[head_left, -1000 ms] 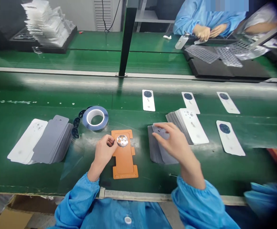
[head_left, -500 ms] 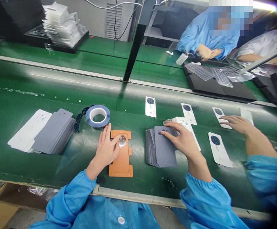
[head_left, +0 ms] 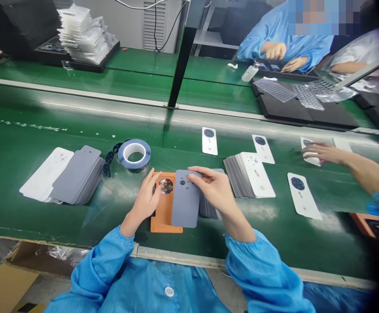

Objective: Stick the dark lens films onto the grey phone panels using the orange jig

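Observation:
My right hand (head_left: 217, 193) pinches a grey phone back panel (head_left: 185, 206) with camera holes at its top edge. The panel hangs over the right part of an orange jig (head_left: 165, 213) and hides it. Behind that hand lies a stack of grey panels (head_left: 210, 208), partly covered. My left hand (head_left: 145, 198) rests at the jig's upper left with fingers stretched and holds nothing. Beside its thumb, a round camera-hole film (head_left: 166, 186) lies in the jig. Just beyond is a blue tape roll (head_left: 134, 155) trailing dark round stickers (head_left: 108, 163).
Grey panels (head_left: 75, 174) and white panels (head_left: 44, 174) lie stacked at left. Another white-topped stack (head_left: 257, 176) stands right of my right hand. Single white panels (head_left: 303, 195) with dark camera circles are spread beyond. A co-worker's hand (head_left: 323, 153) touches one; another person sits across the bench.
My right hand has lifted a grey panel from the stack and carried it left over the orange jig. My left hand has stayed beside the jig.

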